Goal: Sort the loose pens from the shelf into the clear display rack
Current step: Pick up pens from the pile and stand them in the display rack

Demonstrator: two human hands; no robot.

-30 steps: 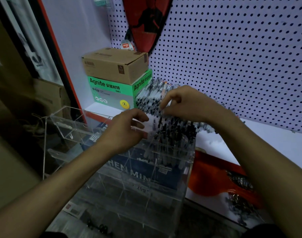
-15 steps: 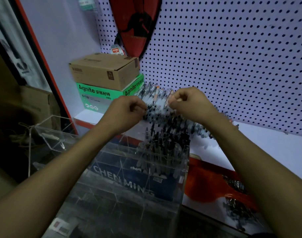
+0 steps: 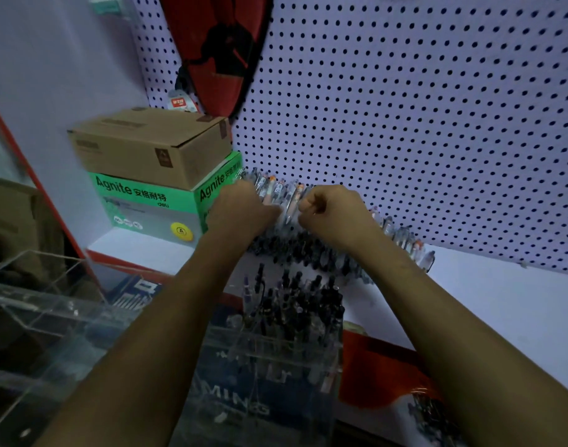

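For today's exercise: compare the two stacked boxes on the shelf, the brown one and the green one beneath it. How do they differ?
The brown box is plain cardboard; the green box is printed, reading "Agnite".
The brown box sits on top; the green box rests on the shelf.
Both stand left of the loose pens.

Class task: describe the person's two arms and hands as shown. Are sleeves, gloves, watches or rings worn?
Both forearms are bare up to the picture's edge, with no sleeves in view. The left hand and right hand wear no gloves. No watch, wristband or ring shows.
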